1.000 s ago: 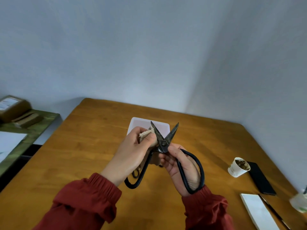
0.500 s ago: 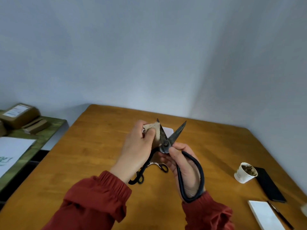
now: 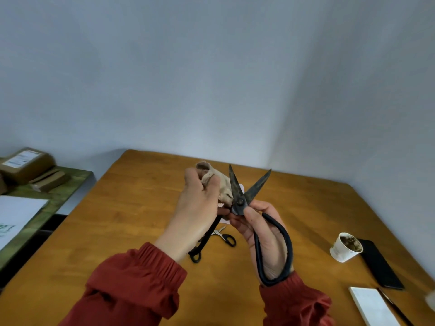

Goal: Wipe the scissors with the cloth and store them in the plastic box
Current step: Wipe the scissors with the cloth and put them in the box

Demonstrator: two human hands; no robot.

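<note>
My left hand (image 3: 200, 208) grips a crumpled beige cloth (image 3: 221, 182) against one blade of the large black scissors (image 3: 240, 201), blades spread, whose loop handle my right hand (image 3: 266, 234) clasps. Both hang above the orange-brown wooden table (image 3: 141, 208), hiding most of the white plastic box (image 3: 240, 188); pale grey walls (image 3: 211, 90) stand behind.

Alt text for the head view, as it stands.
A left hand holds a beige cloth against one blade of large black scissors, held open near the pivot by the right hand, above a wooden table. On the table are small scissors, a paper cup and a black phone.
</note>
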